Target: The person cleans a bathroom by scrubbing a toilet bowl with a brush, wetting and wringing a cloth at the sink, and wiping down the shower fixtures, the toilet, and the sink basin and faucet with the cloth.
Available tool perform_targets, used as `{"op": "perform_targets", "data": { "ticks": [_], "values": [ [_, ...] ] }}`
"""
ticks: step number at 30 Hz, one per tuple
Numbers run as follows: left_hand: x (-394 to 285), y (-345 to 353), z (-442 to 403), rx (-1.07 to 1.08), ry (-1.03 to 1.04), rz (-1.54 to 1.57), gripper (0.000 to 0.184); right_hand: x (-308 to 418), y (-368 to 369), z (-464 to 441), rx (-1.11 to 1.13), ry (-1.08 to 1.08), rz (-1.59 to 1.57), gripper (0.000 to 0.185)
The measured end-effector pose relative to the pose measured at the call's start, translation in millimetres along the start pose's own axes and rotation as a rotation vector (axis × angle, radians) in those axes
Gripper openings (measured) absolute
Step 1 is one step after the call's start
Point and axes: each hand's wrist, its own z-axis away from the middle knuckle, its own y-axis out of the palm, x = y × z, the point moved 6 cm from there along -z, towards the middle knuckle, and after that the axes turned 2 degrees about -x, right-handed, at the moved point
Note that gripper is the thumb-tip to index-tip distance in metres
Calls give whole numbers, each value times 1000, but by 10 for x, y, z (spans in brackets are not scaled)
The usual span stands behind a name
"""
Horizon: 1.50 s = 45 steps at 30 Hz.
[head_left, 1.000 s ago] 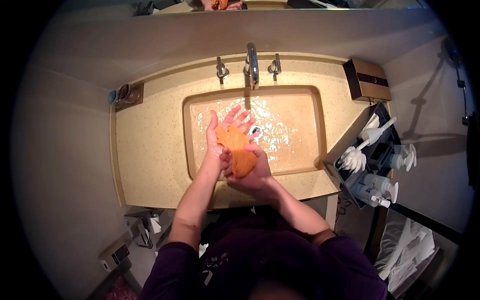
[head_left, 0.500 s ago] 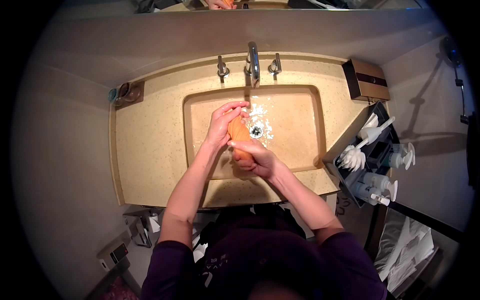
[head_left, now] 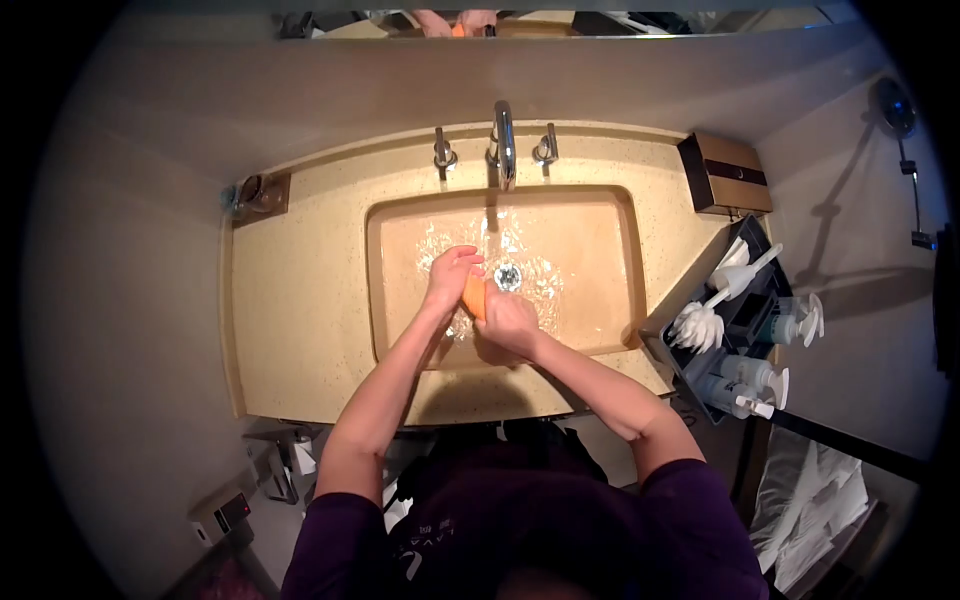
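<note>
Both hands are over the sink basin point(head_left: 590, 300), closed around a twisted orange cloth point(head_left: 474, 297). My left hand point(head_left: 450, 280) grips the far end, its fingers curled toward the drain. Nearer to my body, my right hand point(head_left: 510, 322) is wrapped round the other end, back of the hand up, and covers much of the cloth. Bright glints of water spread over the basin floor around the metal drain point(head_left: 508, 278). The chrome faucet point(head_left: 504, 145) stands beyond the hands, between two lever handles.
A brown box point(head_left: 728, 172) sits at the counter's right end. Beside it a dark caddy point(head_left: 690, 372) holds pump bottles point(head_left: 745, 372) and a white brush point(head_left: 697, 327). Small glass jars point(head_left: 258, 195) stand on the left. A mirror edge point(head_left: 600, 30) runs along the back.
My right hand has rolled over so its back faces up, and less of the orange cloth shows. More water is splashed across the basin. The view has shifted slightly.
</note>
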Motion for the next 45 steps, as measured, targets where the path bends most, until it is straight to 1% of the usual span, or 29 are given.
{"op": "perform_targets", "data": {
  "ticks": [2,4,6,8,10,12,14,16,17,18,19,21,22,24,25,27,28,31,32,33,34,35,36,38,39,40,42,44,45],
  "values": [
    [34,-22,142,89,-54,147,36,-17,-63,98,-7,-55,44,54],
    [-144,38,413,193,-382,40,41,16,-112,87,-11,-168,129,47],
    [-62,9,415,226,-444,78,46,38,-161,100,-32,-186,173,41],
    [88,22,480,295,-587,293,45,53,-194,143,-57,-205,257,37],
    [171,-21,455,311,-623,368,37,29,-188,156,-34,-150,262,42],
    [177,-40,399,314,-506,376,28,8,-231,187,-13,-100,271,47],
    [-38,-63,484,248,-472,313,19,-28,-406,262,-114,-13,-126,67],
    [-325,-160,421,160,-69,-23,15,-198,-327,165,18,87,-599,66],
    [-516,-169,439,161,152,-223,15,-306,-324,149,109,298,-967,64],
    [-604,-159,492,166,150,-227,15,-291,-350,144,201,516,-1331,64],
    [-807,-75,584,240,341,-341,14,-377,-334,38,194,519,-1335,64],
    [-1226,131,866,337,755,-569,15,-559,-101,-34,298,864,-1549,68],
    [-1321,195,945,346,759,-573,15,-556,-103,-33,289,861,-1557,68],
    [-1439,398,1204,523,952,-673,19,-262,-36,30,704,758,-1850,68],
    [-1450,443,1276,531,956,-677,19,-202,-12,77,599,875,-1911,68],
    [-1431,589,1499,696,1088,-684,21,-111,-46,149,570,810,-2058,62],
    [-1392,617,1546,660,1125,-653,19,-93,-21,197,520,828,-2072,59],
    [-1161,576,1519,706,1067,-694,16,-164,72,267,463,827,-2162,47],
    [-1101,515,1476,571,1060,-611,12,-171,132,277,464,828,-2162,47],
    [-1077,460,1454,436,1048,-527,8,-228,164,254,308,792,-2165,45],
    [-1046,513,1484,434,1045,-526,8,-169,44,251,150,781,-2093,42],
    [-961,378,1310,149,660,-233,4,-103,-88,260,0,772,-2005,42],
    [-769,207,1204,-133,272,59,7,-52,-90,224,13,768,-1996,42],
    [-609,74,1046,-215,284,206,10,-13,-285,76,-243,496,-1801,39],
    [-269,11,864,-183,150,476,11,27,-347,34,-326,401,-1674,36],
    [8,-19,732,-141,19,746,16,91,-369,28,-294,376,-1665,36],
    [18,-4,719,-90,66,510,19,292,-725,102,-445,85,-1000,33],
    [-53,258,812,276,-446,1048,17,566,-1053,194,-438,19,-910,30],
    [-172,259,864,453,-434,1030,21,736,-1175,254,-433,-167,-771,29]
  ]
}}
